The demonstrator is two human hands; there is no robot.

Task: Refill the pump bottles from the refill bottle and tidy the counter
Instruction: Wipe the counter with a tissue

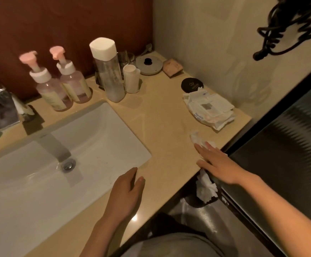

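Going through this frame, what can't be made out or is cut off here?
Head view only:
Crumpled tissue: partly covered by the right hand lying on it.
Pump bottles: label print too small and blurred to read.
Clear container: cut off by the left edge of the picture.
Bin below: mostly hidden by the counter and the right forearm.

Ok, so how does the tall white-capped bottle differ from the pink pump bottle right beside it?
The tall bottle is taller and slimmer; the pump bottle is shorter and rounder. The tall bottle has a flat white cap, the pump bottle a pink pump head. The tall bottle looks clear, the pump bottle pinkish with a pale label. Both stand upright on the counter by the sink.
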